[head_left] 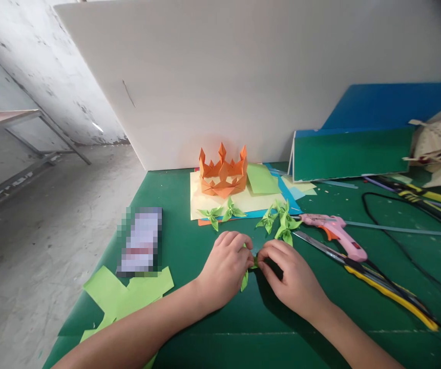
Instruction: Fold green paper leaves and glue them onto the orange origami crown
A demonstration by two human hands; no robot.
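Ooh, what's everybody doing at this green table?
A person's left hand and right hand are pinching a small green piece between them. More folded green shapes lie just beyond the hands. Behind those, an orange crown stands on paper sheets. A pink glue gun lies to the right.

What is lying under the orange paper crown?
Under the crown lies a cream sheet; a blue sheet and an orange sheet show beneath it. What the crown covers cannot be seen.

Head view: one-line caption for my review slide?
Left hand and right hand hold a green paper piece, an orange paper crown behind.
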